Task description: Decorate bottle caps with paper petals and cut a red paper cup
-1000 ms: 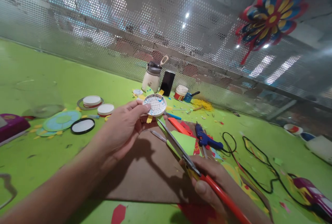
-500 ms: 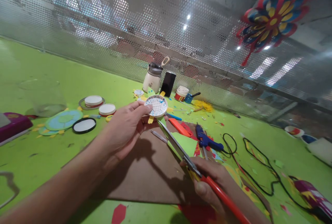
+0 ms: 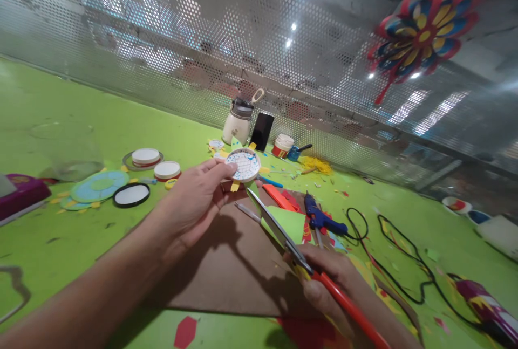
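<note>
Left hand (image 3: 192, 192): pinching round disc (image 3: 246, 164), thumb at its 9 o'clock.
Right hand (image 3: 329, 276): wrapped round red-handled scissors (image 3: 297, 253), tip near disc's 6 o'clock; contact unclear.
Disc: held up by brown board (image 3: 226, 279), toward its 12 o'clock edge.
Blade care: probably best with disc steady, thumb off blade line, short strokes clear of yellow tabs (image 3: 234, 186).

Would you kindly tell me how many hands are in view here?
2: the left hand pinches a round white patterned piece near the middle; the right hand grips red-handled scissors, lower and further right. No others show.
</note>
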`<state>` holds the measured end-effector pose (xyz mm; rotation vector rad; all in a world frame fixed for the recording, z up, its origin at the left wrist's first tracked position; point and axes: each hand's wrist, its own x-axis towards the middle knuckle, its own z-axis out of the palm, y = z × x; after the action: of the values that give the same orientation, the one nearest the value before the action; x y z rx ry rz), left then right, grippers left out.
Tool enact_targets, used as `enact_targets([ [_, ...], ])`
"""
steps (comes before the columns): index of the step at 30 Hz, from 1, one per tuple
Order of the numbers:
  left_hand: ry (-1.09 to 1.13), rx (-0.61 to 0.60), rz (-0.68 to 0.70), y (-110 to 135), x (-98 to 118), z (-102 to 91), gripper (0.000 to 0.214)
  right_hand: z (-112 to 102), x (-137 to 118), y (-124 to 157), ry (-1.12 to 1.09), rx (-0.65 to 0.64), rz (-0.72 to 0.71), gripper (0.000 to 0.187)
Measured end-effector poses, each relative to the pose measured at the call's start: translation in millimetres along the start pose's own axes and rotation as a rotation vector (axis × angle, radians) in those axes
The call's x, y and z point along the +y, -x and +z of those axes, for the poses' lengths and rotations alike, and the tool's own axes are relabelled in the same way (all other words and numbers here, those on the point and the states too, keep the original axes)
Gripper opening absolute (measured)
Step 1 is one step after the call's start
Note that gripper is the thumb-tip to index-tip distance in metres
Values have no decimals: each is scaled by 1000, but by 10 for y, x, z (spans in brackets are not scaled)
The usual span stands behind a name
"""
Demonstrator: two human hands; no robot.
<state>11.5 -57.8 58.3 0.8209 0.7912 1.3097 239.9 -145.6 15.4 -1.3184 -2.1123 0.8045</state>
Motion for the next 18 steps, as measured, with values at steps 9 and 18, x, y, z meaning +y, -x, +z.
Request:
enact_targets([
  [9, -6, 13, -13, 12, -18, 9, 6, 39, 20, -5, 3, 11, 5, 60],
  [18, -39, 39, -1, 14, -21, 11, 8, 31, -34, 12, -47, 8, 45, 56],
])
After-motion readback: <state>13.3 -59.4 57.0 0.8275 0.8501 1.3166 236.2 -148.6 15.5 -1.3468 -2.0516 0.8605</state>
